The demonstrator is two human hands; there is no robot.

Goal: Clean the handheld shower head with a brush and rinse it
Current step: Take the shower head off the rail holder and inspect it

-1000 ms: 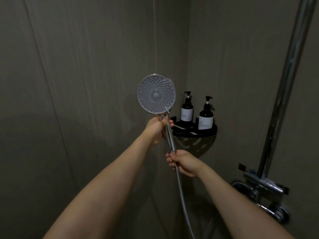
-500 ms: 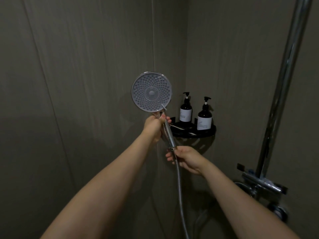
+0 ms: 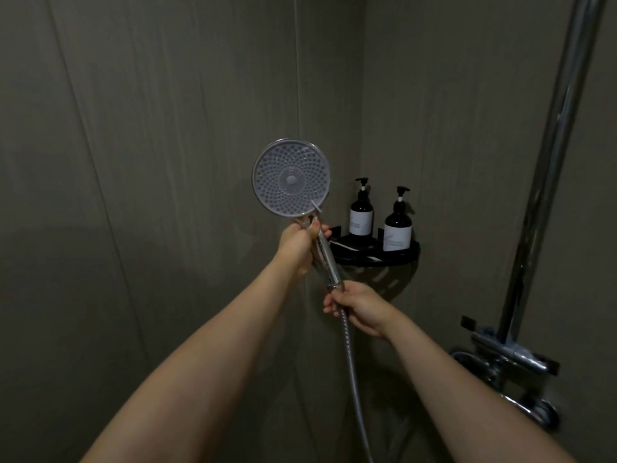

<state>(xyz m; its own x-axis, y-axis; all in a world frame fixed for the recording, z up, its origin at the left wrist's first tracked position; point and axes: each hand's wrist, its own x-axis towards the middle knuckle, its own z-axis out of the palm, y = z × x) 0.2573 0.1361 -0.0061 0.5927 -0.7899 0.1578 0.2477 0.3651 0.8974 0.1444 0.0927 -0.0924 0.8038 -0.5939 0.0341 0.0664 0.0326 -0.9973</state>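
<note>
So the shower head (image 3: pixel 292 182) is held up in front of the corner where the two walls meet, round nozzle face turned toward the camera. Its chrome handle is gripped just under the face by the left hand (image 3: pixel 298 244), fingers curled round it. The bottom of the handle, right where the metal hose (image 3: pixel 352 365) joins, is pinched by the right hand (image 3: pixel 360 305). Just behind, two dark pump bottles (image 3: pixel 361 210) are stood on a black corner shelf (image 3: pixel 377 259). A chrome riser pipe (image 3: pixel 551 168) and mixer valve (image 3: pixel 510 354) are seen at right.
</note>
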